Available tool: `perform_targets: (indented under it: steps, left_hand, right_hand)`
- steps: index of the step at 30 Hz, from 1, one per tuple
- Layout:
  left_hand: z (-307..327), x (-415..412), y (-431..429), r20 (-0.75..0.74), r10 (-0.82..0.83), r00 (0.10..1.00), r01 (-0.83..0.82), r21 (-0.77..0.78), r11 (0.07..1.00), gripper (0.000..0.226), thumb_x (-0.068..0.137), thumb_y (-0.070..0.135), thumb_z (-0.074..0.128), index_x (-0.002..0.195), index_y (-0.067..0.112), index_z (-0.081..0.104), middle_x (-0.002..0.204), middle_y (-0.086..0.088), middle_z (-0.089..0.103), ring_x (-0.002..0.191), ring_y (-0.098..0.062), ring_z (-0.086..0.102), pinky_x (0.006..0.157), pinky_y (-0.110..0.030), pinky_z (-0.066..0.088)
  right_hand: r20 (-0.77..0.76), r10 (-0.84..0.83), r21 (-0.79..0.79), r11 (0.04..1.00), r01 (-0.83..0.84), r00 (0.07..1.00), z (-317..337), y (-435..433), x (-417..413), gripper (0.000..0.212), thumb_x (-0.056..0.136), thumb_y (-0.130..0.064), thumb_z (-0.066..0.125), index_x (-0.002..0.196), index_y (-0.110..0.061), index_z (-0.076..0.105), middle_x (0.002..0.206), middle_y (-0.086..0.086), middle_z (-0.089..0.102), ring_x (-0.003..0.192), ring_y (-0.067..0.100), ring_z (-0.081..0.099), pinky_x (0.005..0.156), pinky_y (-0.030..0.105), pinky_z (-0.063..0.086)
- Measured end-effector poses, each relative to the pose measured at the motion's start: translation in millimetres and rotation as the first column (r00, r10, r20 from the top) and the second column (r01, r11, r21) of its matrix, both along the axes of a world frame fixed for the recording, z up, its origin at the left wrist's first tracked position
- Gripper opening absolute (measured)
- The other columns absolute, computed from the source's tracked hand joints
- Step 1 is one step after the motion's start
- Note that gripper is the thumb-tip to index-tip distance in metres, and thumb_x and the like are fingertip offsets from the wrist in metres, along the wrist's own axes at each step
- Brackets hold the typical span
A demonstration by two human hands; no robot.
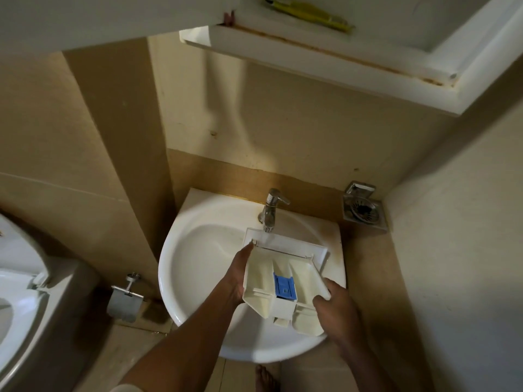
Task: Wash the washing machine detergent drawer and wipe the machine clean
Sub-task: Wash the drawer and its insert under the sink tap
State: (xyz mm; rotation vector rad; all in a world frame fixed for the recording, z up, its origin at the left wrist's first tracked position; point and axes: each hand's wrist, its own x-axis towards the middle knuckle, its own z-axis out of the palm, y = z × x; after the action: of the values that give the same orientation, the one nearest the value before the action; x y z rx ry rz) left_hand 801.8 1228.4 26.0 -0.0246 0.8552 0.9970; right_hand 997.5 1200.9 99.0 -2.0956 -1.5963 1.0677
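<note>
At the far left a toilet (17, 292) is cut off by the frame edge, so only part of its bowl and seat shows. Just right of it a metal paper holder (124, 302) hangs on the tiled wall, its inside in shadow.

The white sink (175, 278) fills the middle. The left hand (237, 275) lies along the left wall of the detergent drawer (268, 281) with its fingers straight and pressed together, one tip reaching the front panel's corner. Its thumb is hidden beneath the drawer.

The drawer is held tilted over the basin, with its front panel up under the tap (271, 207). A blue insert (284, 287) sits in its middle compartment. A pale streak below the spout may be water, though it is too faint to be sure.

The right hand (336, 309) grips the drawer's right rear corner, thumb and fingers curled round the edge. Their tips are partly out of sight behind the plastic.

Further right a metal soap dish (363, 212) is fixed to the wall. Overhead a white cabinet (339, 66) runs out of frame, and a blurred yellow object (308, 14) lies on it. At the bottom edge part of a bare foot (264, 377) shows.
</note>
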Motion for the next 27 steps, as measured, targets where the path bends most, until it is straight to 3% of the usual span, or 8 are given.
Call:
perform_targets:
  steps: [5, 9, 15, 20, 24, 25, 27]
  left_hand:
    - [16.0, 6.9, 6.4, 0.057, 0.027, 0.998, -0.022, -0.083, 0.996, 0.060, 0.101, 0.054, 0.035, 0.092, 0.003, 0.064, 0.073, -0.021, 0.069, 0.057, -0.036, 0.070, 0.047, -0.039, 0.058]
    - [26.5, 8.0, 12.1, -0.047, -0.011, 0.999, 0.004, -0.146, 0.989, 0.042, 0.103, 0.020, 0.029, 0.076, 0.002, 0.056, 0.059, -0.017, 0.060, 0.045, -0.031, 0.063, 0.044, -0.033, 0.055]
    - [29.5, -1.6, 0.2, -0.071, -0.033, 0.997, 0.021, -0.173, 0.985, 0.034, 0.101, 0.009, 0.035, 0.081, -0.004, 0.058, 0.056, -0.018, 0.063, 0.041, -0.030, 0.063, 0.037, -0.030, 0.052]
    - [17.4, -20.7, -27.8, -0.080, -0.015, 0.997, -0.003, -0.219, 0.976, 0.030, 0.099, 0.020, 0.040, 0.100, -0.002, 0.061, 0.072, -0.020, 0.068, 0.053, -0.033, 0.069, 0.043, -0.037, 0.057]
    - [10.2, -26.7, -49.8, -0.114, 0.047, 0.992, -0.078, -0.292, 0.953, 0.027, 0.105, 0.021, 0.038, 0.115, 0.000, 0.053, 0.091, -0.024, 0.065, 0.075, -0.040, 0.063, 0.039, -0.046, 0.056]
    - [9.5, -26.5, -53.1, -0.112, 0.071, 0.991, -0.102, -0.297, 0.949, 0.025, 0.105, 0.017, 0.036, 0.115, 0.001, 0.052, 0.094, -0.025, 0.064, 0.079, -0.040, 0.061, 0.041, -0.048, 0.057]
    - [5.1, -24.4, -59.5, -0.082, 0.103, 0.991, -0.123, -0.310, 0.943, 0.031, 0.100, 0.008, 0.034, 0.124, -0.003, 0.049, 0.109, -0.028, 0.063, 0.088, -0.044, 0.062, 0.048, -0.053, 0.059]
  right_hand:
    - [0.040, -0.047, 0.016, 0.999, 0.046, 0.998, 7.7, 17.0, 7.4, 0.026, 0.086, 0.002, 0.051, 0.103, -0.009, 0.068, 0.084, 0.001, 0.063, 0.071, 0.015, 0.057, 0.048, 0.019, 0.037]
    - [0.030, -0.042, -0.018, 0.999, 0.043, 0.999, 10.8, 28.1, 15.1, 0.018, 0.085, -0.002, 0.052, 0.089, -0.007, 0.069, 0.081, 0.011, 0.068, 0.074, 0.023, 0.064, 0.054, 0.026, 0.045]
    - [0.053, 0.046, -0.077, 0.996, -0.042, 0.998, 12.9, 45.1, 11.5, 0.013, 0.081, -0.006, 0.050, 0.081, -0.004, 0.063, 0.074, 0.009, 0.062, 0.070, 0.028, 0.063, 0.057, 0.026, 0.044]
    - [0.086, 0.231, -0.172, 0.962, -0.214, 0.969, 21.2, 61.3, -11.5, 0.031, 0.077, -0.008, 0.047, 0.100, -0.007, 0.067, 0.084, 0.003, 0.060, 0.071, 0.021, 0.062, 0.048, 0.019, 0.039]
    - [0.123, 0.377, -0.163, 0.920, -0.357, 0.918, 35.5, 74.1, -38.5, 0.028, 0.079, -0.006, 0.050, 0.098, -0.019, 0.067, 0.089, 0.005, 0.057, 0.079, 0.021, 0.056, 0.051, 0.017, 0.034]
    - [0.127, 0.378, -0.134, 0.923, -0.362, 0.917, 39.8, 77.6, -44.4, 0.026, 0.080, -0.007, 0.052, 0.096, -0.018, 0.069, 0.086, 0.006, 0.059, 0.077, 0.020, 0.054, 0.054, 0.018, 0.034]
    - [0.115, 0.332, -0.039, 0.943, -0.329, 0.936, 49.6, 82.4, -54.3, 0.015, 0.080, -0.012, 0.062, 0.067, -0.017, 0.062, 0.061, 0.000, 0.051, 0.060, 0.018, 0.047, 0.055, 0.024, 0.030]
